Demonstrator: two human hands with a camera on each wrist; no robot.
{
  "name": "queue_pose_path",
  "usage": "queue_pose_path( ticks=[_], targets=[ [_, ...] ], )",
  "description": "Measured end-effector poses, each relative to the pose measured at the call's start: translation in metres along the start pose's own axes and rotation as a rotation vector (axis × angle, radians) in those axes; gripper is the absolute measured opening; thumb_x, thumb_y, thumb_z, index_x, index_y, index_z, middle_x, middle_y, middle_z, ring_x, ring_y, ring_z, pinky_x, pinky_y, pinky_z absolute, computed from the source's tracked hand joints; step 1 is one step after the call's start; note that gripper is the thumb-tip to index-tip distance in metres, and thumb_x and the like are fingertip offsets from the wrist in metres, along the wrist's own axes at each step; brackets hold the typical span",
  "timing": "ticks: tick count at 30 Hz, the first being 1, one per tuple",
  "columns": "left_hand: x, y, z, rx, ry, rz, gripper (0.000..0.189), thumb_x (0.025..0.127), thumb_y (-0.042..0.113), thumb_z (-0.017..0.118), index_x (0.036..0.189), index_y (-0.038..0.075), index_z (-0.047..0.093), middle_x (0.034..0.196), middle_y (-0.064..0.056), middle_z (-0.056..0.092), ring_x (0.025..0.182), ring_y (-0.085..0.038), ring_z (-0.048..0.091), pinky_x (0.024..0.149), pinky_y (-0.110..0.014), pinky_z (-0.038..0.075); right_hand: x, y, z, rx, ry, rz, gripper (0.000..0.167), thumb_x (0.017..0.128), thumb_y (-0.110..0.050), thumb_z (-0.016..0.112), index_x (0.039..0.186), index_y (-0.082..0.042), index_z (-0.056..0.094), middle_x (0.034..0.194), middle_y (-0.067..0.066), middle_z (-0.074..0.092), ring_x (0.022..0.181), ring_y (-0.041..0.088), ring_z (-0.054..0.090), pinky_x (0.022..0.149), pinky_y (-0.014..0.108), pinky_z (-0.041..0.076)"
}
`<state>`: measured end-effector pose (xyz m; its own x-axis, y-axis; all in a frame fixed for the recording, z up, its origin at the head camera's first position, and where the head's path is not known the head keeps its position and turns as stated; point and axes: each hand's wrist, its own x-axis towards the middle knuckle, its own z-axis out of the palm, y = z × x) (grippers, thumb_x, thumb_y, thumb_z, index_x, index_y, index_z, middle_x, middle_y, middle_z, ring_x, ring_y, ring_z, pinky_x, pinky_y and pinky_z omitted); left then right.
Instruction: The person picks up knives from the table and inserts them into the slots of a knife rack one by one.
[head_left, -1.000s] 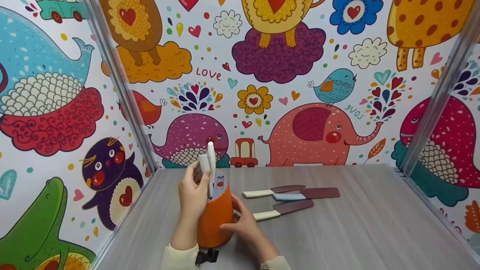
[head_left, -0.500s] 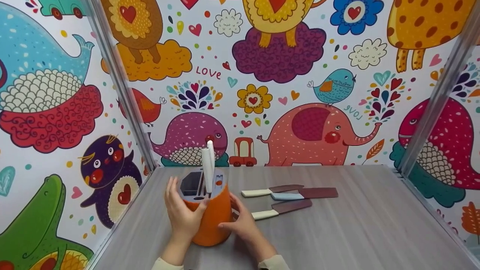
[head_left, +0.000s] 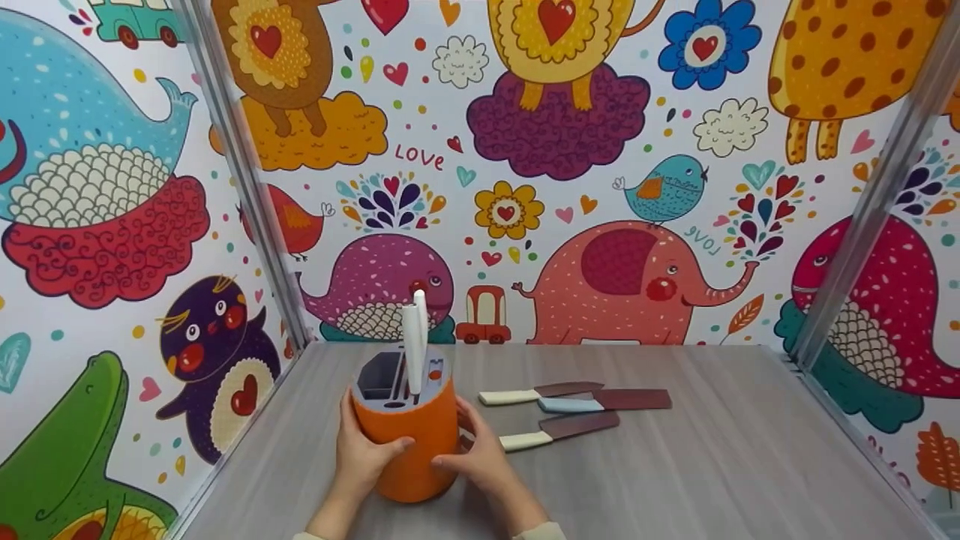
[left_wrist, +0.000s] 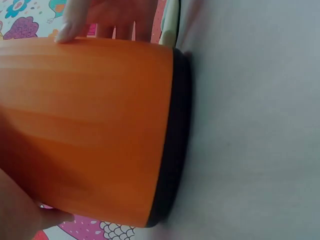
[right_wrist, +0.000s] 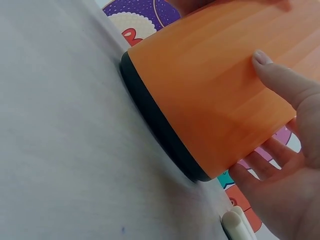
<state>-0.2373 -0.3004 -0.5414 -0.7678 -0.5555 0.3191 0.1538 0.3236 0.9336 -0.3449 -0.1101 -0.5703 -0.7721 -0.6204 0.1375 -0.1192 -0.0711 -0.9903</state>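
Left hand and right hand both clamped on the orange knife block, upright between them with two white handles sticking up; three loose knives lie beyond the right. I read this as steadying the block; next move likely calls for freeing my right, left holding.

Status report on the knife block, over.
Left grip and right grip hold orange knife block. Upright on table, two white handles showing. Three knives lying to its right.
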Motion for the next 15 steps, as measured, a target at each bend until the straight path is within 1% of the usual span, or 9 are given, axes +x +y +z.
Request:
queue_pose_path(
  ticks=[2,4,7,11,13,15],
  targets=[
    [-0.001,0.000,0.000,-0.005,-0.004,-0.001,0.123,0.079,0.025,0.097,0.169,0.016,0.014,0.165,-0.014,0.041,0.143,-0.032,0.049,0.128,-0.052,0.036,0.000,0.003,0.000,-0.001,-0.010,-0.014,0.097,0.084,-0.034,0.093,0.164,-0.022,0.040,0.161,0.007,0.053,0.148,0.032,0.049,0.126,0.061,0.037],
    [-0.002,0.001,-0.001,-0.008,-0.013,-0.010,0.122,0.080,0.025,0.096,0.169,0.017,0.013,0.166,-0.015,0.040,0.144,-0.034,0.048,0.128,-0.058,0.033,-0.001,0.004,0.000,-0.008,-0.013,-0.019,0.096,0.084,-0.035,0.093,0.164,-0.023,0.041,0.160,0.006,0.054,0.147,0.031,0.050,0.125,0.060,0.038],
    [-0.002,0.002,-0.001,-0.003,-0.025,-0.013,0.124,0.080,0.026,0.096,0.170,0.018,0.010,0.166,-0.016,0.039,0.145,-0.036,0.047,0.128,-0.060,0.033,-0.002,0.006,-0.003,-0.026,-0.013,-0.014,0.093,0.085,-0.036,0.091,0.163,-0.022,0.042,0.159,0.006,0.055,0.145,0.031,0.052,0.124,0.059,0.041],
    [0.000,0.002,-0.001,0.010,-0.026,-0.019,0.124,0.080,0.028,0.096,0.170,0.018,0.011,0.166,-0.015,0.039,0.145,-0.035,0.048,0.128,-0.059,0.033,-0.004,0.006,-0.012,-0.086,-0.012,-0.008,0.087,0.087,-0.037,0.090,0.161,-0.018,0.046,0.157,0.009,0.057,0.143,0.033,0.055,0.120,0.058,0.046],
    [0.001,0.001,0.000,0.015,-0.021,-0.022,0.124,0.079,0.029,0.096,0.169,0.018,0.012,0.166,-0.015,0.040,0.145,-0.034,0.047,0.128,-0.059,0.033,-0.006,0.006,-0.020,-0.137,-0.010,-0.027,0.083,0.087,-0.031,0.090,0.157,-0.013,0.050,0.155,0.014,0.058,0.142,0.038,0.055,0.118,0.060,0.047],
    [0.001,0.001,0.002,0.018,-0.021,-0.029,0.123,0.079,0.030,0.096,0.169,0.018,0.012,0.166,-0.015,0.039,0.145,-0.035,0.047,0.128,-0.060,0.032,-0.008,0.005,-0.032,-0.194,-0.009,-0.055,0.074,0.088,-0.021,0.089,0.153,-0.007,0.055,0.153,0.020,0.059,0.141,0.043,0.055,0.117,0.063,0.047]
  ],
)
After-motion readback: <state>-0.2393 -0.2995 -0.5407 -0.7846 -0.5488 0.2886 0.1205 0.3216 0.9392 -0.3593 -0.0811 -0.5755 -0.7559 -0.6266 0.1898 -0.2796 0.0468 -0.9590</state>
